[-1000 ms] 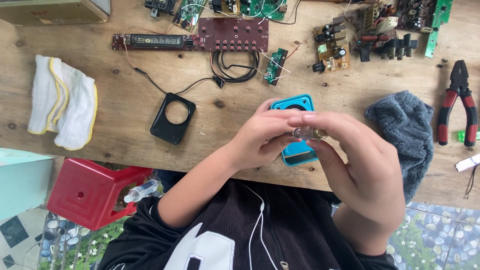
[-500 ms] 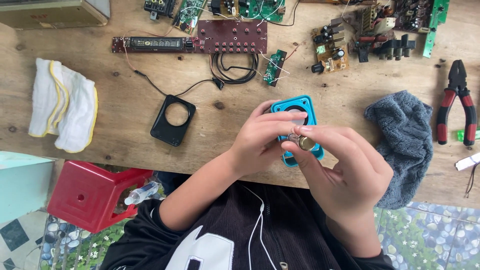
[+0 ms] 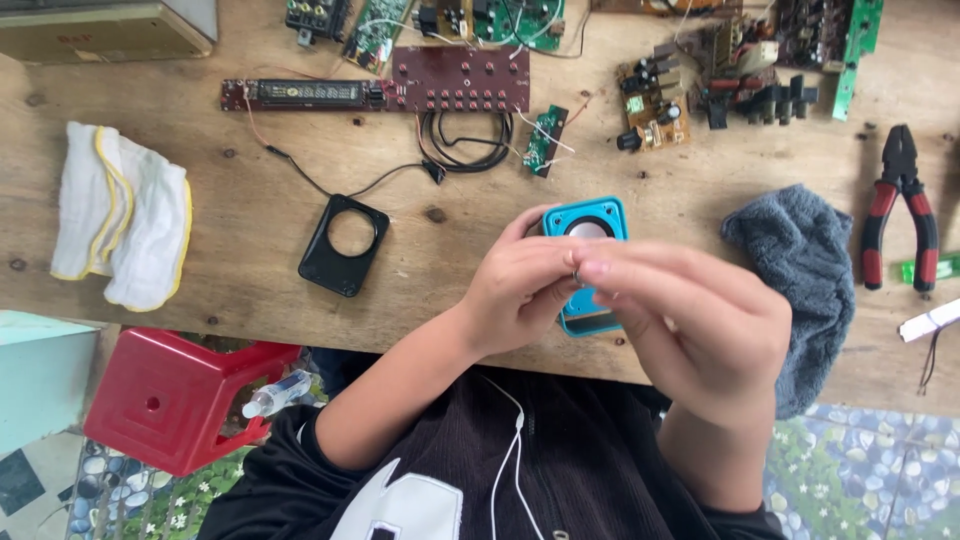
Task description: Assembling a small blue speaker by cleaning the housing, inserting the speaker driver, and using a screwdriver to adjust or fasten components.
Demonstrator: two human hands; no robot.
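Gripping a small blue speaker housing [image 3: 590, 240] just above the near edge of the wooden counter [image 3: 240, 250], the left hand [image 3: 520, 290] curls its fingers round the housing's left side, while the right hand [image 3: 690, 325] lies across its lower half with fingertips pinched against the left hand's; whether a small part sits between those fingertips is too hidden to tell. Only the housing's top, with a grey round cone, shows above the fingers. Left of the hands lies a black frame [image 3: 343, 245] with a round opening, apart from them, and farther left a white cloth [image 3: 120, 228] edged in yellow. Just right of the right hand sits a crumpled grey cloth [image 3: 800, 270], and beyond it red-handled pliers [image 3: 900, 210]. Along the far side lie a long dark red circuit board [image 3: 400, 88], a coiled black cable [image 3: 465, 140], and several green and brown boards [image 3: 655, 100]. Below the counter's edge stands a red stool [image 3: 170, 400].
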